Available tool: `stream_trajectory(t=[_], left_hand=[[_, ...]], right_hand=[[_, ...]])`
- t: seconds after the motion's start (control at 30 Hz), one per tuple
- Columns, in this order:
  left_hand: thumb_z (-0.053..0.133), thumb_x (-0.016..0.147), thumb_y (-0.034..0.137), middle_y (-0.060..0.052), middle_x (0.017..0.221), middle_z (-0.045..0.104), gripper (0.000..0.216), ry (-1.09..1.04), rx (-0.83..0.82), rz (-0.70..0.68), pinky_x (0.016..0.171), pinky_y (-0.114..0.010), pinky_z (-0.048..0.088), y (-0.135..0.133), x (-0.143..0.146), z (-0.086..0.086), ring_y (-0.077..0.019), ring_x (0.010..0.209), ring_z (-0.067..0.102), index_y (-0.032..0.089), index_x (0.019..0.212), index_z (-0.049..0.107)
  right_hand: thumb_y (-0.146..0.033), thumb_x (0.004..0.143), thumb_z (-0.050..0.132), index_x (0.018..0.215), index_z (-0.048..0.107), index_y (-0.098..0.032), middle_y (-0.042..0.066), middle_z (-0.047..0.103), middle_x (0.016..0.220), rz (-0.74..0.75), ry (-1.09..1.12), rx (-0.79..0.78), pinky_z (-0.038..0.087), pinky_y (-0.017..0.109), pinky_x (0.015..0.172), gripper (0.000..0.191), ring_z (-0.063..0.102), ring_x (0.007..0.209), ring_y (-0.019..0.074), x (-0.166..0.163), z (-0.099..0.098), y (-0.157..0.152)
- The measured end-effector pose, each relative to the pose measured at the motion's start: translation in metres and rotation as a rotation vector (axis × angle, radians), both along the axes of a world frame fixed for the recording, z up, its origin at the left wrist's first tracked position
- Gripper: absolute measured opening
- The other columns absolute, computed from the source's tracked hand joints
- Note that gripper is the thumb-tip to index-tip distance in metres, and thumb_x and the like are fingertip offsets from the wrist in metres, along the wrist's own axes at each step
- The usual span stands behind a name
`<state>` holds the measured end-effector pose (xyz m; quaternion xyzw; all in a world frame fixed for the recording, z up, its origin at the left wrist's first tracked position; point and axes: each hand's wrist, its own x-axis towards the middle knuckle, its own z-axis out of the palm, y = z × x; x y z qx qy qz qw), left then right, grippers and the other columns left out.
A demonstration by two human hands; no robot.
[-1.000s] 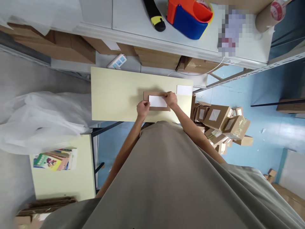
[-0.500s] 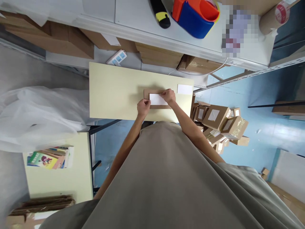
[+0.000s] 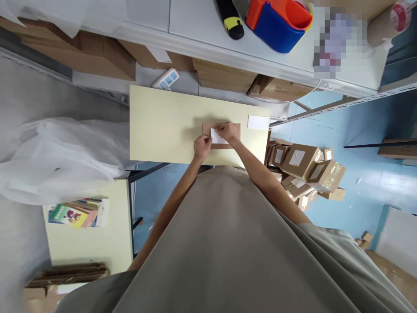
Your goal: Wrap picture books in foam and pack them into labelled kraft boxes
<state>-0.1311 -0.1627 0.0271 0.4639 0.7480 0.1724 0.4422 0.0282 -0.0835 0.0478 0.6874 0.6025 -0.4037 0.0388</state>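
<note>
A small brown cardboard box [image 3: 238,131] lies on the cream tabletop [image 3: 163,126], with a white label [image 3: 218,136] over its upper face. My left hand [image 3: 202,147] is closed at the label's lower left corner, thumb and finger pinched on that edge. Across the label's upper right part lies my right hand [image 3: 229,131], its fingers curled together and touching the paper. It covers the label's right end, and whether anything is between its fingers is hidden. A second white label [image 3: 258,122] lies flat at the table's right end, apart from both hands.
Behind the table, a grey shelf [image 3: 202,37] carries a blue-and-red tape dispenser [image 3: 276,30], a black-and-yellow tool [image 3: 232,21] and a tape roll [image 3: 389,24]. Labelled cartons [image 3: 299,161] are piled on the floor at right. White plastic sheeting [image 3: 65,156] bulges at left.
My right hand has slid left over the label from its right edge, while my left hand stays at the lower left corner. The whole view has shifted slightly.
</note>
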Motion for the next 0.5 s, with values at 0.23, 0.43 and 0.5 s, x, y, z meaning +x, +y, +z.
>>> stream_trajectory(t=[0.23,0.43,0.5], left_hand=[[0.067,0.103,0.026,-0.012,0.112,0.086,0.018,0.080,-0.014,-0.029,0.098,-0.035,0.054,0.002,0.002,0.000,-0.0280,0.109,0.077,0.019,0.103,0.084],[0.066,0.104,0.026,-0.013,0.111,0.086,0.019,0.105,-0.010,-0.024,0.097,-0.036,0.054,0.004,0.002,0.000,-0.0289,0.108,0.078,0.018,0.104,0.084],[0.067,0.104,0.028,-0.013,0.110,0.086,0.019,0.098,-0.002,-0.020,0.097,-0.036,0.053,0.004,0.002,0.000,-0.0285,0.106,0.078,0.018,0.102,0.083]], right_hand=[[-0.031,0.095,0.089,0.122,0.084,-0.019,0.013,0.083,0.129,0.245,-0.110,-0.074,0.062,0.035,0.103,0.030,0.078,0.119,0.0282,-0.017,0.003,-0.009],[-0.038,0.097,0.087,0.116,0.086,-0.019,0.012,0.084,0.127,0.246,-0.097,-0.066,0.062,0.037,0.103,0.026,0.077,0.120,0.0296,-0.014,0.008,-0.003],[-0.038,0.104,0.079,0.106,0.087,-0.018,0.013,0.086,0.114,0.191,-0.076,-0.068,0.063,0.038,0.101,0.022,0.079,0.114,0.0302,-0.015,0.010,0.001]])
